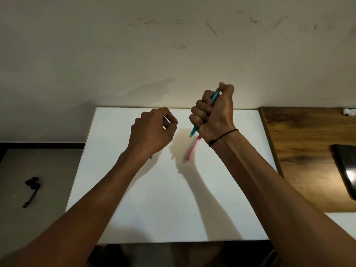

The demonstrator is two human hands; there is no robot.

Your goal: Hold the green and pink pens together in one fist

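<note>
Teal pen [193,130] gripped in right hand [213,114], a fist raised over white board [134,209], tip down. Pink pen [191,151] lies on board just below. Left hand [152,130] curled; cannot tell if it holds anything.

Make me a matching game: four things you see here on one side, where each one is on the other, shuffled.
1. teal pen
2. pink pen
3. black strap
4. dark flat device

A. on the wooden tabletop
B. gripped in the right hand
C. on the grey surface at the left
D. lying on the white board

Pairs: 1-B, 2-D, 3-C, 4-A
</note>
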